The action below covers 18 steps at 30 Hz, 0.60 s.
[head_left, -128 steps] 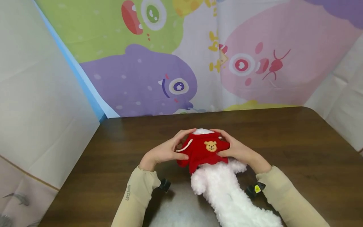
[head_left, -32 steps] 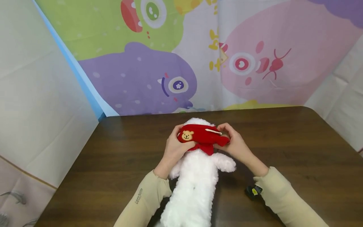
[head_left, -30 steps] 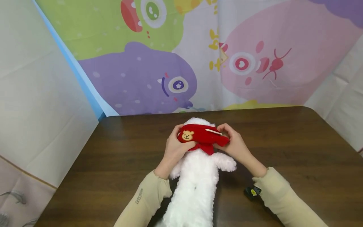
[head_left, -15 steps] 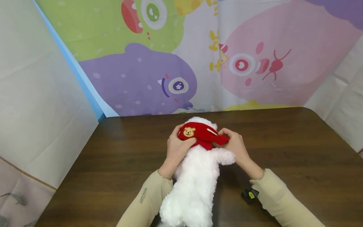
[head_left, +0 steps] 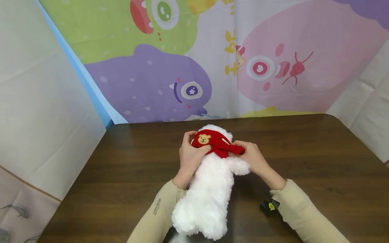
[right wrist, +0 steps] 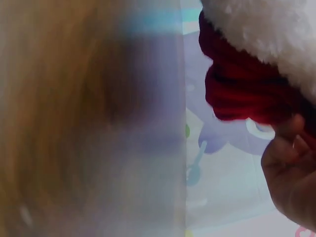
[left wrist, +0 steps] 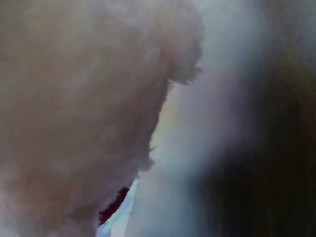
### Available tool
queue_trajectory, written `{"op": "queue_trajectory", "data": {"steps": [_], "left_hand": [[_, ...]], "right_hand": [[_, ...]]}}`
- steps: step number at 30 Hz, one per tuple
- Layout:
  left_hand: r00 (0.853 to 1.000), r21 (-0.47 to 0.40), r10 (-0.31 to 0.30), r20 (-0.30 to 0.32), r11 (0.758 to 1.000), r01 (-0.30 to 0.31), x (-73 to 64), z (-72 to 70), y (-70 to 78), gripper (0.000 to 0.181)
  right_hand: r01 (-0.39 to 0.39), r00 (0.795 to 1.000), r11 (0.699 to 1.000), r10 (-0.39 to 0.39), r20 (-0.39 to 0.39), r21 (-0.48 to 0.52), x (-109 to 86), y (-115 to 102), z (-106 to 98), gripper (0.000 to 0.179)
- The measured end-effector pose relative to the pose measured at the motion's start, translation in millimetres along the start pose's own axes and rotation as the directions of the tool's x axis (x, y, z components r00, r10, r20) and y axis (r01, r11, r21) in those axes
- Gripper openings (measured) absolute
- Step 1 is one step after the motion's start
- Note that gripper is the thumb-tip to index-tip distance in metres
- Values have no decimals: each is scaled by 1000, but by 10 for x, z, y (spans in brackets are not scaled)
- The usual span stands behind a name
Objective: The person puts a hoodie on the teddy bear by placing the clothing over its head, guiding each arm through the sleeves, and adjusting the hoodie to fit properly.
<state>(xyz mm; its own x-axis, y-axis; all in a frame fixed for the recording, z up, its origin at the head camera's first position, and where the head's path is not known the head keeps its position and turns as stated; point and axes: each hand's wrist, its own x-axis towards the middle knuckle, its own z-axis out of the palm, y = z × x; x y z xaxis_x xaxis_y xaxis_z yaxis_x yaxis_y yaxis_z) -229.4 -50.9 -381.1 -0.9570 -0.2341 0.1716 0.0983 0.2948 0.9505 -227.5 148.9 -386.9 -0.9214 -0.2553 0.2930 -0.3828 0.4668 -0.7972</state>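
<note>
A white fluffy plush toy (head_left: 212, 192) stretches lengthwise in front of me, its feet toward me. A small red hoodie (head_left: 217, 141), with a bear patch and white drawstrings, is bunched around its head and neck. White fur shows above the red cloth. My left hand (head_left: 191, 155) grips the hoodie's left side beside the patch, thumb on the front. With my right hand (head_left: 252, 157) I pinch the sleeve at the right, just above the toy's arm (head_left: 239, 166). The right wrist view shows fingers (right wrist: 291, 148) at the red cloth. Fur fills much of the left wrist view.
A dark wooden table (head_left: 121, 175) lies under the toy. A cartoon-printed cloth (head_left: 146, 84) hangs behind it, with pale panels (head_left: 57, 101) at the sides. A black strap device (head_left: 268, 206) sits at my right cuff.
Since the earliest frame, the toy has straightened, the hoodie has bunched up and its bear patch turned left. Lately the toy's feet have come into view and the right hand has lowered slightly.
</note>
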Motion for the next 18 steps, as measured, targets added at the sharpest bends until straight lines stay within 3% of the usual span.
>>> {"op": "queue_trajectory", "data": {"steps": [4, 8, 11, 15, 18], "left_hand": [[1000, -10, 3, -21, 1000, -3, 1, -2, -28, 47], [1000, -19, -10, -18, 1000, 10, -15, -5, -62, 48], [1000, 31, -25, 8, 999, 25, -16, 0, -88, 50], [991, 114, -54, 121, 993, 40, 0, -8, -118, 54], [960, 148, -50, 274, 989, 10, 28, -56, -113, 60]], "right_hand": [[-37, 992, 998, 29, 123, 58, 7, 4, -23, 21], [-60, 966, 996, 39, 255, 73, -5, 8, -48, 27], [-58, 946, 997, 41, 321, 44, -21, 2, -62, 28], [-63, 941, 996, 78, 331, -56, -18, -20, -67, 35], [-100, 940, 987, 135, 313, -124, -14, -46, -78, 42]]}}
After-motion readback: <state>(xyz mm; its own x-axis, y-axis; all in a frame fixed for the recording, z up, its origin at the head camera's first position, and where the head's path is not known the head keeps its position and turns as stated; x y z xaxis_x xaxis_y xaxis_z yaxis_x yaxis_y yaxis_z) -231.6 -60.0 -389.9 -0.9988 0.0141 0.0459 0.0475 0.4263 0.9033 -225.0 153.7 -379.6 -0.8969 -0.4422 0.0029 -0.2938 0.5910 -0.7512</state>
